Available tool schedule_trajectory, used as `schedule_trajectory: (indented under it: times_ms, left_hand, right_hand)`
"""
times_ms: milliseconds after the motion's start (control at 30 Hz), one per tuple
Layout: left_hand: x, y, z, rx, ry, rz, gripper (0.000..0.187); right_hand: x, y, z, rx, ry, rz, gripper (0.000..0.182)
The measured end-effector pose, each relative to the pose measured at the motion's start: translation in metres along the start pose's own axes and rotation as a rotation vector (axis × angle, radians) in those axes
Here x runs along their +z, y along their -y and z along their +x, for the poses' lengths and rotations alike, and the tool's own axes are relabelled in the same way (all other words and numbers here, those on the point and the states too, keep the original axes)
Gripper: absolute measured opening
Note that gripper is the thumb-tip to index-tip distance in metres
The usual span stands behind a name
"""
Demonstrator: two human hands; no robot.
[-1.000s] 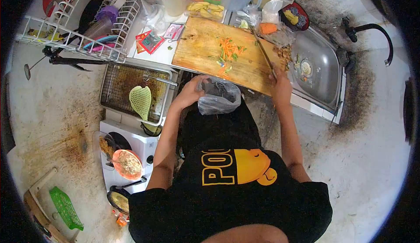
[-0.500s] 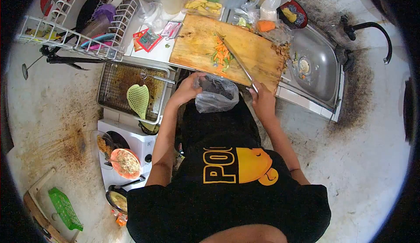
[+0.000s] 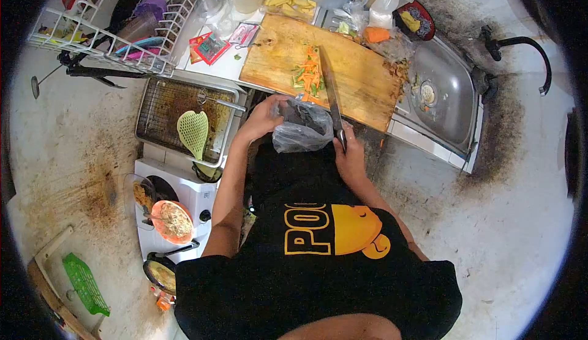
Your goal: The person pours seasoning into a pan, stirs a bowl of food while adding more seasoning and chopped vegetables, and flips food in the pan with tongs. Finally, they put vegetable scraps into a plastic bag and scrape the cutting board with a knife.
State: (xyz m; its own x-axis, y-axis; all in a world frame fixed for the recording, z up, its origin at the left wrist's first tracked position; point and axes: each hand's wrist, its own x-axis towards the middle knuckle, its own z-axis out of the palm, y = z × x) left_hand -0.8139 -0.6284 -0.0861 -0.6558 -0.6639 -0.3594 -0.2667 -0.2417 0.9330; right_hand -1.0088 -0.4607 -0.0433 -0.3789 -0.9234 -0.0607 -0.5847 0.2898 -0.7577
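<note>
My left hand (image 3: 264,119) grips the rim of a clear plastic bag (image 3: 303,136), which hangs with its mouth open just below the near edge of a wooden cutting board (image 3: 361,83). My right hand (image 3: 350,156) is closed round the handle of a long knife (image 3: 331,92). The blade points away from me over the board, beside a small heap of cut orange and green vegetable strips (image 3: 309,75). Some strips lie at the board's edge, right above the bag. What is inside the bag I cannot make out.
A steel sink (image 3: 444,89) with a black faucet (image 3: 520,40) is on the right. A white dish rack (image 3: 165,40) stands at left, above a rack tray holding a green slotted spatula (image 3: 193,133). Below is a white stove (image 3: 184,184) with an orange bowl (image 3: 173,222).
My right hand has moved left and toward me with the knife, and the blade now stands more upright, close beside the vegetable strips. My left hand still holds the bag in nearly the same place.
</note>
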Motion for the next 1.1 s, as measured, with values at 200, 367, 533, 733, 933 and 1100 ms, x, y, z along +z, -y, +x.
schedule_trajectory:
  times_ms: [200,367,533,733,933,1100]
  left_hand:
    - [-0.001,0.015,0.006,0.127,-0.007,0.042,0.051]
    - [-0.002,0.006,0.005,0.116,0.018,0.042,0.05]
    - [-0.005,0.007,0.005,0.083,0.017,0.064,0.05]
    - [-0.009,0.006,0.005,0.013,0.068,0.005,0.053]
    - [-0.006,0.004,0.004,-0.003,0.035,-0.07,0.052]
    - [-0.006,-0.001,0.001,0.006,-0.011,-0.034,0.048]
  right_hand:
    - [0.005,0.0,-0.002,0.061,0.132,0.14,0.04]
    - [0.0,0.0,-0.001,-0.053,0.136,0.124,0.035]
    - [-0.036,-0.01,0.039,-0.048,-0.066,-0.198,0.031]
    - [-0.073,-0.012,0.127,-0.353,-0.076,-0.418,0.037]
    - [-0.063,-0.018,0.155,-0.465,-0.017,-0.727,0.042]
    - [-0.045,-0.017,0.124,-0.425,0.116,-0.637,0.039]
